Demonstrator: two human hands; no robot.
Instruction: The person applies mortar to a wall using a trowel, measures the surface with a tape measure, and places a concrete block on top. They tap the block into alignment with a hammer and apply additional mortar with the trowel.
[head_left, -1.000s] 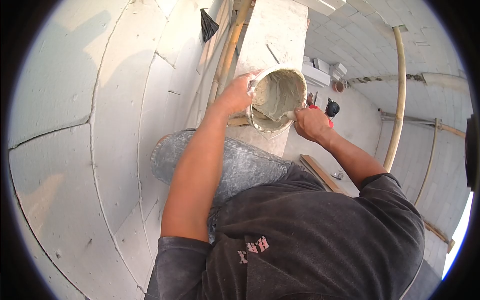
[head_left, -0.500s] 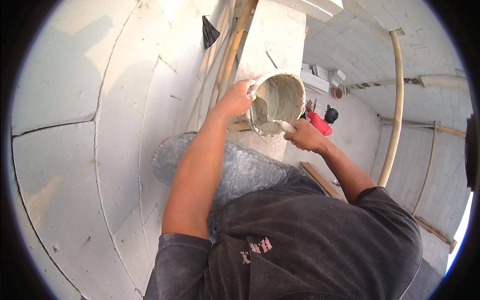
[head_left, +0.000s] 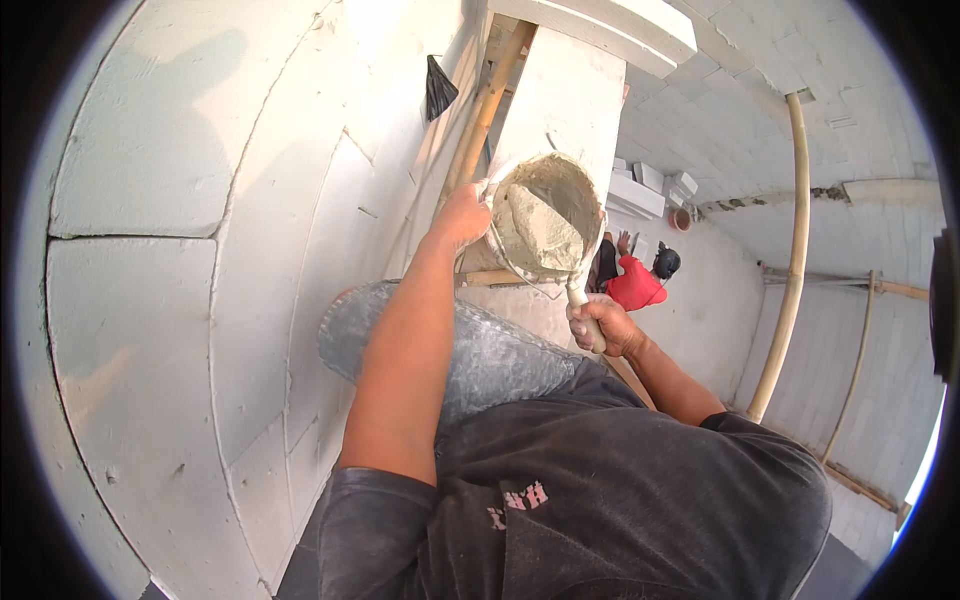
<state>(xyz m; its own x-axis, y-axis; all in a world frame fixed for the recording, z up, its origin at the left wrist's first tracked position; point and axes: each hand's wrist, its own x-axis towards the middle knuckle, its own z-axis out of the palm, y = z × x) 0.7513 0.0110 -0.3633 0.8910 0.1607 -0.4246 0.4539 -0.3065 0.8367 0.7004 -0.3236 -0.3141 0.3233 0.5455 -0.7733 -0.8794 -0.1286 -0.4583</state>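
My left hand (head_left: 464,215) grips the left rim of a mortar-caked bucket (head_left: 592,205), which is tipped so that its inside faces me. Grey wet mortar coats the bucket's inner wall. In my right hand (head_left: 604,326) is the handle of a trowel (head_left: 545,228), my fingers wrapped around it below the bucket's lower rim. A thick heap of mortar covers the trowel's blade, which lies over the bucket's mouth. The wire bail of the bucket hangs down at its near side.
A pale block wall (head_left: 130,330) rises close on my left. Beneath the bucket runs a pale plank (head_left: 565,90), with a bamboo pole (head_left: 492,105) alongside. Another bamboo pole (head_left: 797,250) stands at right. Lower down, a person in red (head_left: 635,284) is near stacked white blocks (head_left: 637,192).
The trowel has come up out of the bucket's depth with mortar heaped on its blade. My right hand has moved down, turning the handle more upright in view.
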